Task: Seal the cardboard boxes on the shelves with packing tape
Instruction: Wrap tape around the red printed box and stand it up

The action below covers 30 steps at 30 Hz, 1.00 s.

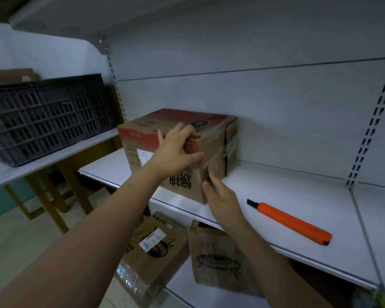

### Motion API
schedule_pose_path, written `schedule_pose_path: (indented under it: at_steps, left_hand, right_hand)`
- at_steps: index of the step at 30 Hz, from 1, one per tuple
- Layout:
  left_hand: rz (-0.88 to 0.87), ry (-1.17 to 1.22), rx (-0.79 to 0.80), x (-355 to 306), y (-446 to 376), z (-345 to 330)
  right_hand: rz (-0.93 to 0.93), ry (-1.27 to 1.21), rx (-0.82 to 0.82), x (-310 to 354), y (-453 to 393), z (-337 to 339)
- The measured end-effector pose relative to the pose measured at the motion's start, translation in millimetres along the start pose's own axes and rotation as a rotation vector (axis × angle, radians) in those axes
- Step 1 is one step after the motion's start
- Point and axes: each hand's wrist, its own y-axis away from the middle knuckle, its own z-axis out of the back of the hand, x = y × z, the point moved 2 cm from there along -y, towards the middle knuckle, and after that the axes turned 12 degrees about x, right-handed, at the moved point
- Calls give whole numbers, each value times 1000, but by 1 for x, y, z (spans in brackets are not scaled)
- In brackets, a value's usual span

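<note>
on the white shelf [287, 196], close to the back panel, sits a brown cardboard box [142, 138] with red print along its top and black characters low on its near face. clear tape [227, 150] runs across its top corner and down the right end, where the flaps meet. the left hand [176, 150] is on the near upper corner of the box, fingers curled over the top edge and thumb pressed against the end face, so it grips that corner. the right hand [220, 196] is lower, at the bottom near corner, its fingers fairly straight and touching the end face beside the tape; it is blurred, and holds nothing that can be seen. an orange knife [293, 221] with a black tip lies flat on the same shelf, to the right of the box and apart from it. on the shelf below, two more cardboard boxes [156, 243] stand tilted, one bearing a white label. to the left, a dark plastic crate [45, 116] rests on a white tabletop [53, 156] with wooden legs.
</note>
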Motion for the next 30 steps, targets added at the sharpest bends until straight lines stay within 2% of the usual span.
schedule_pose_path:
  at_steps: [3, 6, 7, 10, 13, 15, 17, 19, 25, 28, 30]
  left_hand:
    - [0, -67, -11, -7, 16, 7]
    - [-32, -105, -13, -2, 44, 16]
    - [-32, -97, -26, 0, 54, 19]
    - [58, 7, -93, 15, 74, 24]
    - [112, 232, -158, 21, 82, 7]
    - [123, 360, -208, 15, 85, -11]
    - [97, 331, -289, 12, 86, -25]
    - [106, 302, -346, 14, 87, -28]
    - [250, 671, -408, 28, 117, 4]
    - [305, 692, -403, 30, 128, -2]
    - [350, 624, -384, 28, 131, -16]
  right_hand:
    - [54, 126, -47, 10, -1, 33]
    - [96, 365, -331, 14, -15, 80]
    - [94, 388, -369, 14, -20, 93]
    - [68, 354, -244, 14, -37, 110]
    - [24, 170, -64, 12, -51, 86]
    - [45, 198, -119, 4, -57, 63]
    - [46, 236, -243, 2, -60, 51]
    - [31, 236, -298, 6, -59, 48]
    - [121, 215, -211, 15, 2, 34]
    - [159, 243, -277, 8, 14, 24]
    - [157, 211, -248, 7, 12, 20]
